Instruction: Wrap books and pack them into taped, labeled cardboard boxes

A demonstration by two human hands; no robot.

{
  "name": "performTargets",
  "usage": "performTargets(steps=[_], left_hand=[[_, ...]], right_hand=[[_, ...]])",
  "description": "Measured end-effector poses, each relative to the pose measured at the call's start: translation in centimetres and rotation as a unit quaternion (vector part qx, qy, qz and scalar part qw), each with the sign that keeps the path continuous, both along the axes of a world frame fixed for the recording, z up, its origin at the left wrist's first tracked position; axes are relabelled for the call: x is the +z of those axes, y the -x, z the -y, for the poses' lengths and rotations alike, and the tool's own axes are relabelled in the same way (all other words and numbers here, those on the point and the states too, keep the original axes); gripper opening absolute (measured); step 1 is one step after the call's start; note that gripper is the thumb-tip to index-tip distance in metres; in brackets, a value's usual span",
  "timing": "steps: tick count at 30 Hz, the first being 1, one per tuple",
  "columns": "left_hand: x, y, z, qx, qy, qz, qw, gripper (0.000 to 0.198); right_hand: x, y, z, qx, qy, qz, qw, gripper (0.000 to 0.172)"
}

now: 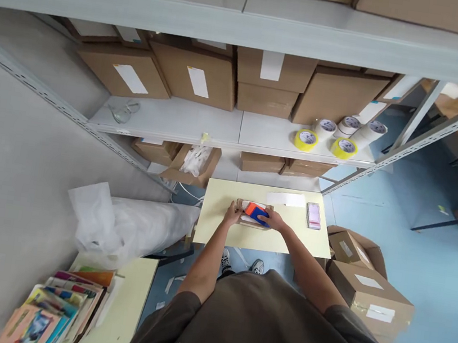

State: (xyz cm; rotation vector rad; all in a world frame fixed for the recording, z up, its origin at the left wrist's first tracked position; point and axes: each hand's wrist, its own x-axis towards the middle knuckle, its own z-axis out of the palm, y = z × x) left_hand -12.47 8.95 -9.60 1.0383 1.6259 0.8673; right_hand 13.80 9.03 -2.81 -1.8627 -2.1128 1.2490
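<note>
On a pale yellow table, a small cardboard box lies in front of me with something white inside. My left hand grips the box's left end, fingers closed on its side. An orange-and-blue block-shaped object is held in my right hand, tilted over the box; its exact kind is too small to make out. Whether it touches the box's contents, I cannot tell. Behind the box is a white sheet of paper. A phone lies to the right of my right hand.
Metal shelving rises beyond the table, holding cartons and tape rolls. White wrapping material stands at left, above a side table with books. Cartons sit on the floor at right.
</note>
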Motion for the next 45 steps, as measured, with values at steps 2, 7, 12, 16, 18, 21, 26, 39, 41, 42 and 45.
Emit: performTargets(steps=[2, 7, 12, 16, 18, 21, 26, 39, 41, 42, 45], left_hand=[[1.0, 1.2, -0.2, 0.002, -0.036, -0.048, 0.998, 0.059], [3.0, 1.7, -1.8, -0.125, -0.054, 0.071, 0.988, 0.032], [4.0, 0.4, -3.0, -0.182, -0.006, 0.204, 0.962, 0.045], [5.1, 0.2, -2.7, -0.178, 0.012, 0.230, 0.957, 0.049], [5.9, 0.1, -2.2, -0.162, 0.011, 0.241, 0.957, 0.050], [7.3, -0.6, -1.2, -0.127, 0.000, 0.246, 0.961, 0.049], [9.3, -1.9, -0.4, -0.106, -0.045, 0.196, 0.974, 0.047], [12.9, -0.6, -0.7, -0.140, -0.027, 0.242, 0.960, 0.065], [12.8, -0.7, -0.8, -0.138, -0.042, 0.214, 0.966, 0.056], [12.8, -0.9, -0.8, -0.130, -0.047, 0.200, 0.970, 0.052], [12.4, -1.6, -0.7, -0.084, -0.053, 0.164, 0.981, 0.042]], right_hand=[[-0.3, -0.3, 0.1, -0.026, 0.013, -0.024, 0.999, 0.042], [-0.7, -0.7, 0.4, -0.072, 0.026, -0.123, 0.990, 0.051], [0.0, -0.9, 0.6, -0.078, 0.042, -0.173, 0.981, 0.056], [1.4, -1.1, 0.2, -0.059, 0.053, -0.207, 0.975, 0.056], [2.2, -1.2, 0.0, -0.052, 0.047, -0.240, 0.968, 0.056], [3.0, -1.4, 0.0, -0.051, 0.039, -0.281, 0.958, 0.058], [3.4, -1.6, 0.5, -0.054, 0.030, -0.323, 0.944, 0.052], [5.5, -2.6, 0.0, -0.021, -0.010, -0.298, 0.954, 0.054], [6.0, -2.7, 0.1, -0.012, -0.026, -0.282, 0.959, 0.054], [6.3, -2.7, 0.1, -0.013, -0.038, -0.268, 0.963, 0.053], [7.0, -2.1, 0.5, -0.052, -0.085, -0.208, 0.973, 0.052]])
